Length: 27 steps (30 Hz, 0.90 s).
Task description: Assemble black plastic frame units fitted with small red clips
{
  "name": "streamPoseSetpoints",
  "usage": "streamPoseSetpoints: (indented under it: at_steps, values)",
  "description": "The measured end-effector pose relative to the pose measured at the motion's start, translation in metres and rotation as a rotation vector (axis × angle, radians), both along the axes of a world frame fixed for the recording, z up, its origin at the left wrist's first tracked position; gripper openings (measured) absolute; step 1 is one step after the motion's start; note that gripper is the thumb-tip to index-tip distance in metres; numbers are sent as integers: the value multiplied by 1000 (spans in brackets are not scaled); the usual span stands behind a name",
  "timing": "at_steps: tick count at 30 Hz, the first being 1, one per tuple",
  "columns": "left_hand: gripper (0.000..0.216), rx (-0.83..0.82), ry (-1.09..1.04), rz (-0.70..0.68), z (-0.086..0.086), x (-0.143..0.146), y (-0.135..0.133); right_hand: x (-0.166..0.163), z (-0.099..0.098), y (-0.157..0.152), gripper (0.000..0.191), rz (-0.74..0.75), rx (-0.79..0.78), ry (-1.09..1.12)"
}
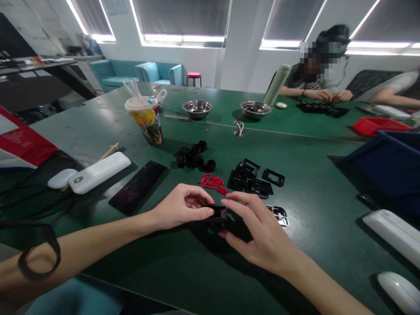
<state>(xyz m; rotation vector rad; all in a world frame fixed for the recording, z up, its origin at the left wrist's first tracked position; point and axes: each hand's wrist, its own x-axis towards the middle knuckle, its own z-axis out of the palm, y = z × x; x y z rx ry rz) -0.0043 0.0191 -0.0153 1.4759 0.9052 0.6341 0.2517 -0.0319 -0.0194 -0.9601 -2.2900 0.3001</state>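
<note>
Between the thumb and fingers of my left hand (187,206) is a small black plastic part (220,212), held just above the green table. My right hand (259,227) is at the part's right side, thumb and fingers spread apart, with no thing visible between them. Beyond my hands lie several small red plastic pieces (213,181). A cluster of black block-shaped parts (193,155) sits behind these. To the right is a pile of flat black frames (247,177), with one frame (273,177) lying apart. Silver and black pieces (280,215) are partly hidden behind my right hand.
On the left are a phone (138,187), a white oblong device (100,173) and a drink cup (146,120). Two metal bowls (197,109) stand farther back. A blue bin (390,162) and white objects line the right. Across the table, a person (323,70) handles black parts.
</note>
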Motion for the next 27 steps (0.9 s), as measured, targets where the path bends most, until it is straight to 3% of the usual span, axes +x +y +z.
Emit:
streamPoseSetpoints:
  at_steps: [7,13,18,22,24,27]
  values:
    - [33,13,11,-40,1,3,-2,-7,-3,1,23,23,126,-29]
    - [32,123,6,-74,3,2,-6,-6,0,0,20,7,170,-69]
    - [37,394,26,-106,2,-1,-11,-3,-2,1,22,14,122,-36]
    - [46,821,120,-136,-4,-5,-10,-1,-1,1,21,18,92,-12]
    - [40,996,154,-154,-8,-7,-8,-1,0,1,20,17,75,-13]
    - [29,1108,138,-167,-13,-8,-4,-1,1,1,21,18,43,-22]
